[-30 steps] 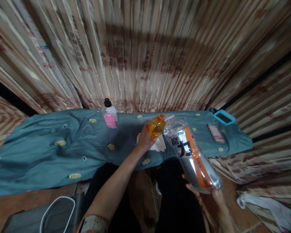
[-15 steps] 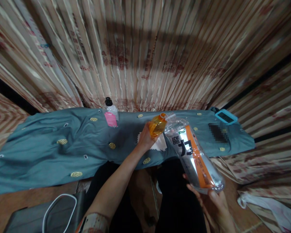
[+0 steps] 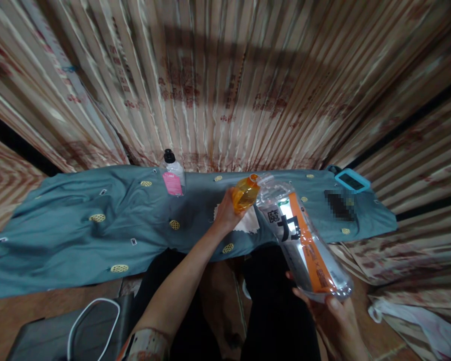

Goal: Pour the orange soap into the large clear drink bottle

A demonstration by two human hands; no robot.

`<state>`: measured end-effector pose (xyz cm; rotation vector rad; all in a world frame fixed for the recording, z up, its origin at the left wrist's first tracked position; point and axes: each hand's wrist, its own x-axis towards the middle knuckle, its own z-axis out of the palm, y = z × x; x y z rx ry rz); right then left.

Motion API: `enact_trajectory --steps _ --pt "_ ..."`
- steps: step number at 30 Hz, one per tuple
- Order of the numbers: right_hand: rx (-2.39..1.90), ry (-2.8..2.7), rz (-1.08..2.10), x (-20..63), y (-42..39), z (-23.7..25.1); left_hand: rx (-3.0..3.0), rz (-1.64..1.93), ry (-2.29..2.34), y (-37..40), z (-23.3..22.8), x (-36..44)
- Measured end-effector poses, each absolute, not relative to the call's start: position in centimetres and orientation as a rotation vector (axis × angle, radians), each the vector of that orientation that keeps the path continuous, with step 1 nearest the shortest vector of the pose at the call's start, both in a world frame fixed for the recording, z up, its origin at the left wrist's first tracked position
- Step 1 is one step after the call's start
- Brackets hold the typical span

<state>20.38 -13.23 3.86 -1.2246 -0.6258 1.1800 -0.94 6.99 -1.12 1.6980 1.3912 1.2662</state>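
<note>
My left hand (image 3: 227,213) is closed around a small orange see-through bottle (image 3: 245,194), tilted with its open mouth toward the right. Meeting that mouth is the neck of a large clear plastic bottle (image 3: 304,240) with an orange and silver label. The large bottle lies at a slant, its base low and to the right, where my right hand (image 3: 332,313) grips it from below. Whether the two mouths touch, and whether liquid passes between them, I cannot tell. Beneath my left hand a white cloth (image 3: 248,220) rests on the green-covered surface.
A clear bottle with a pink label and black cap (image 3: 173,178) stands upright behind, on the left. Toward the right end lie a blue-framed device (image 3: 352,180) and a blurred-out dark object (image 3: 339,205). Pleated curtains (image 3: 218,90) close off the back and sides.
Hardly anything differs. The large bottle's base and my right hand have shifted very slightly right and down, while the two bottle mouths stay together.
</note>
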Motion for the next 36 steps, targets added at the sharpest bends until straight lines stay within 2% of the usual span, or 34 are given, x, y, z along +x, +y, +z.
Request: enact_trajectory --steps 36 --pt "-1.243 -0.609 1.122 19.6 -13.3 4.9 1.759 1.304 1.368 7.4 -2.1 -1.0"
